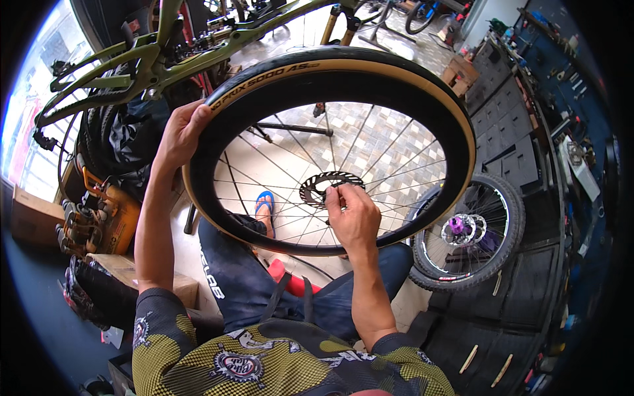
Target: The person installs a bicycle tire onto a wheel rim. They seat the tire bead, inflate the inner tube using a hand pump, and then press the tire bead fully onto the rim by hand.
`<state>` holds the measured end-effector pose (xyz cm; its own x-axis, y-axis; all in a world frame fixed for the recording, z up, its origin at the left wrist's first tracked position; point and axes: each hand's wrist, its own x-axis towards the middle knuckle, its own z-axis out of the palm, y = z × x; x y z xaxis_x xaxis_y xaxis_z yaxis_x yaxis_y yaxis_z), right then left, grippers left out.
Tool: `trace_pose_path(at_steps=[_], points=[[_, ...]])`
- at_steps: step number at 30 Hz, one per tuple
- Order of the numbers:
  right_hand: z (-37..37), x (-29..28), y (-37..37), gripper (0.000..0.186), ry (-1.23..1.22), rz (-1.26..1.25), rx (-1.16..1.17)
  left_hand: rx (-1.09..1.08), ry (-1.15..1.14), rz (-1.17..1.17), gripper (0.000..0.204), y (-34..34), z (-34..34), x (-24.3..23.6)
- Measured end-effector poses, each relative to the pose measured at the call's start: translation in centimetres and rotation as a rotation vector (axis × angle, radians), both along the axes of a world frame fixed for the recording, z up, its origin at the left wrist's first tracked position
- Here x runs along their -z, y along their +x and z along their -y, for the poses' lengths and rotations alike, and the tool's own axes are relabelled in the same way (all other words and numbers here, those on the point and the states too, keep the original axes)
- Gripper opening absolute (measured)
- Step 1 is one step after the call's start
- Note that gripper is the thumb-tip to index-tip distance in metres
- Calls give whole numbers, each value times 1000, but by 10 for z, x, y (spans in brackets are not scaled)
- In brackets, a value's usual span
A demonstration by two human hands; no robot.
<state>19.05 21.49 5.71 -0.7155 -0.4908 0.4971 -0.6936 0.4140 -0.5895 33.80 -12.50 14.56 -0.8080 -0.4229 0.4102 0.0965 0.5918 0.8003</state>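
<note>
A bicycle wheel (317, 86) with a deep black rim and a black tyre (439, 82) with tan sidewalls is tilted in front of me, over my legs. My left hand (179, 137) grips the tyre and rim at the left side, thumb on the sidewall. At the hub, a slotted disc brake rotor (310, 193) faces up toward me. My right hand (355, 218) is over the rotor's centre with thumb and fingers pinched together. Whatever sits in that pinch is hidden by the fingers. Thin spokes run from the hub to the rim.
An olive bike frame (148, 56) stands at the far left, above an orange machine (117, 221). On the right, a knobby-tyred wheel (512, 214) with a purple hub leans near dark drawers (496, 115). Tools hang along the right wall (581, 122).
</note>
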Motion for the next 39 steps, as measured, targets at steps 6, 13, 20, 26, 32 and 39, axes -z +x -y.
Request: trace_pose_path(at_steps=[6,13,20,26,32,39], points=[[-1,0,0,21,30,11,19,8,-22,46,62,-1,-11,-12],[0,-2,2,23,33,41,14,1,52,43,74,1,6,1],[-2,-5,7,24,25,87,9,-88,-65,76,104,6,-12,-10],[-5,5,4,34,19,158,12,88,72,-88,70,16,-8,-9],[-35,50,-41,31,-198,501,-21,44,-285,-83,51,-7,-100,-12],[-62,160,-81,34,-533,777,23,224,-337,-105,49,0,-240,108]])
